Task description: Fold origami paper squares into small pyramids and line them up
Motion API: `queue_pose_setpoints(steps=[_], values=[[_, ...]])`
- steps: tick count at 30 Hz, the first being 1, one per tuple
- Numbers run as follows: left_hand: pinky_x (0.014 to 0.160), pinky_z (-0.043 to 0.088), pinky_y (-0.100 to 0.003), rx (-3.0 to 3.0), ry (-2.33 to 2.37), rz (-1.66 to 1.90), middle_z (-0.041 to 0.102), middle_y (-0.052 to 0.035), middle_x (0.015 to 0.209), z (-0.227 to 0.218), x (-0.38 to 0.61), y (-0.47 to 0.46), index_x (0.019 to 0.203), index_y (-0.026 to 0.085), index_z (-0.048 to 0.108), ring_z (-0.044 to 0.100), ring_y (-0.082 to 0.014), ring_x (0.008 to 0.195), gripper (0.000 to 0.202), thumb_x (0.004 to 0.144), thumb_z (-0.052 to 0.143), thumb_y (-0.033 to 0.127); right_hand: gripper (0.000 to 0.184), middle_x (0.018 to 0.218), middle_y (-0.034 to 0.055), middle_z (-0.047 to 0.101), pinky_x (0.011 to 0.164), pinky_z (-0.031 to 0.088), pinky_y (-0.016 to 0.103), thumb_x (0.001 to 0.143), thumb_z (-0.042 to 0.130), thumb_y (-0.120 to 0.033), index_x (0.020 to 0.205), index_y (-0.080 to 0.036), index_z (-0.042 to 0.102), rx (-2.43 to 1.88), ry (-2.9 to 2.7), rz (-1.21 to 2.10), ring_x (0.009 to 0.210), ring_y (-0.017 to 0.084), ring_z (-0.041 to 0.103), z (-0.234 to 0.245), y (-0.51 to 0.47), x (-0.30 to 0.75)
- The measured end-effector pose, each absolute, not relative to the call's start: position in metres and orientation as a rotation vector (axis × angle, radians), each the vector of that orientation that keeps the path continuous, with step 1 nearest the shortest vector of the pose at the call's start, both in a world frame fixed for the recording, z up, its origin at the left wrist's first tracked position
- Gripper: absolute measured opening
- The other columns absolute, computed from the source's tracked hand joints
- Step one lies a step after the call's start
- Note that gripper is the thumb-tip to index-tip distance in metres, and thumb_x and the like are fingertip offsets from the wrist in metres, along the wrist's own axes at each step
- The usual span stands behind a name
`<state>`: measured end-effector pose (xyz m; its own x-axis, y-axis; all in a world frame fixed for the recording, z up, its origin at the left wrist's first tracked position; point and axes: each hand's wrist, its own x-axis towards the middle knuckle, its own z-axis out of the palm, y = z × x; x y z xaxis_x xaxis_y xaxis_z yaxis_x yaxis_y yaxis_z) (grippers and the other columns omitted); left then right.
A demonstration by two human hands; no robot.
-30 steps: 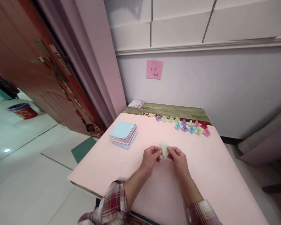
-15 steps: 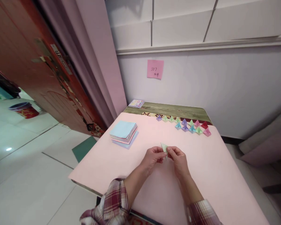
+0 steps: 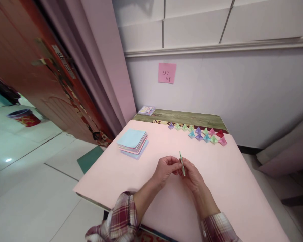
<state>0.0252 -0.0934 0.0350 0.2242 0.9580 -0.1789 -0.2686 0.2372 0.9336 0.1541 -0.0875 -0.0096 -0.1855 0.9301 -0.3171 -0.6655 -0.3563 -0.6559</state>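
Observation:
My left hand (image 3: 166,169) and my right hand (image 3: 192,176) meet over the middle of the pink table cover (image 3: 224,188). Both pinch a small pale green folded paper (image 3: 182,163), which stands nearly edge-on between the fingertips. A stack of coloured paper squares (image 3: 133,142) with a light blue sheet on top lies to the left of my hands. Several small folded paper shapes (image 3: 199,132) in purple, green, blue, pink and red sit in rows at the far edge of the cover.
A small printed pack (image 3: 146,110) rests on the wooden tabletop (image 3: 187,118) by the wall. A pink sticky note (image 3: 167,73) hangs on the wall above. An open red door (image 3: 35,77) and tiled floor (image 3: 27,174) are at the left.
The green paper has been turned from showing its flat face to standing nearly edge-on, and my fingers have closed in tighter around it.

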Motion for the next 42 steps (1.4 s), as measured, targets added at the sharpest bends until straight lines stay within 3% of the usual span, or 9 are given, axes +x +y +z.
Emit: queue_pose_setpoints(steps=[15, 23, 27, 30, 33, 39, 42], values=[[0.056, 0.046, -0.025, 0.974, 0.825, 1.026, 0.064, -0.0017, 0.065, 0.041, 0.022, -0.094, 0.077, 0.01, 0.065, 0.058, -0.0112, 0.053, 0.03, 0.061, 0.083, 0.029, 0.023, 0.057, -0.002, 0.061, 0.052, 0.045, 0.027, 0.071, 0.079, -0.04, 0.069, -0.019, 0.069, -0.688, -0.431, 1.866, 0.051, 0.012, 0.054, -0.007, -0.092, 0.154], [0.061, 0.046, -0.027, 1.061, 0.84, 1.029, 0.063, -0.0033, 0.067, 0.038, 0.017, -0.093, 0.08, 0.011, 0.065, 0.057, -0.0122, 0.059, 0.022, 0.071, 0.075, 0.029, 0.021, 0.065, -0.0008, 0.064, 0.058, 0.047, 0.027, 0.072, 0.077, -0.04, 0.075, -0.021, 0.07, -0.658, -0.467, 1.854, 0.058, 0.013, 0.056, -0.01, -0.091, 0.154], [0.059, 0.042, -0.023, 1.16, 1.106, 1.265, 0.061, -0.0012, 0.073, 0.03, 0.018, -0.09, 0.088, 0.016, 0.062, 0.053, -0.0107, 0.062, 0.022, 0.071, 0.071, 0.027, 0.022, 0.066, -0.0021, 0.061, 0.057, 0.044, 0.024, 0.068, 0.081, -0.038, 0.074, -0.021, 0.068, -0.83, -0.539, 1.654, 0.06, 0.012, 0.052, -0.011, -0.089, 0.152], [0.057, 0.039, -0.022, 1.291, 1.28, 1.375, 0.058, 0.0005, 0.074, 0.027, 0.017, -0.089, 0.077, 0.018, 0.06, 0.048, -0.0095, 0.061, 0.012, 0.07, 0.069, 0.022, 0.022, 0.062, -0.0032, 0.056, 0.054, 0.037, 0.022, 0.067, 0.081, -0.039, 0.072, -0.021, 0.069, -0.968, -0.672, 1.453, 0.057, 0.01, 0.045, -0.012, -0.089, 0.149], [0.055, 0.038, -0.022, 1.34, 1.253, 1.274, 0.055, 0.0005, 0.068, 0.029, 0.016, -0.088, 0.068, 0.017, 0.06, 0.046, -0.0102, 0.06, 0.007, 0.07, 0.066, 0.021, 0.023, 0.06, -0.0026, 0.054, 0.053, 0.034, 0.024, 0.069, 0.078, -0.042, 0.072, -0.02, 0.07, -1.026, -0.762, 1.305, 0.057, 0.011, 0.042, -0.011, -0.09, 0.146], [0.048, 0.036, -0.021, 1.054, 1.001, 1.082, 0.062, -0.0026, 0.074, 0.032, 0.018, -0.09, 0.081, 0.015, 0.067, 0.051, -0.0107, 0.061, 0.018, 0.072, 0.067, 0.029, 0.022, 0.061, -0.0014, 0.058, 0.056, 0.039, 0.027, 0.07, 0.077, -0.042, 0.075, -0.021, 0.07, -1.167, -0.825, 1.026, 0.058, 0.013, 0.046, -0.006, -0.093, 0.146], [0.042, 0.029, -0.02, 0.811, 0.952, 1.078, 0.059, 0.0, 0.065, 0.028, 0.022, -0.091, 0.082, 0.014, 0.065, 0.048, -0.0075, 0.05, 0.027, 0.07, 0.073, 0.036, 0.021, 0.065, -0.0002, 0.062, 0.056, 0.042, 0.028, 0.071, 0.076, -0.041, 0.077, -0.022, 0.07, -1.158, -0.882, 0.951, 0.058, 0.013, 0.048, -0.005, -0.096, 0.143]])
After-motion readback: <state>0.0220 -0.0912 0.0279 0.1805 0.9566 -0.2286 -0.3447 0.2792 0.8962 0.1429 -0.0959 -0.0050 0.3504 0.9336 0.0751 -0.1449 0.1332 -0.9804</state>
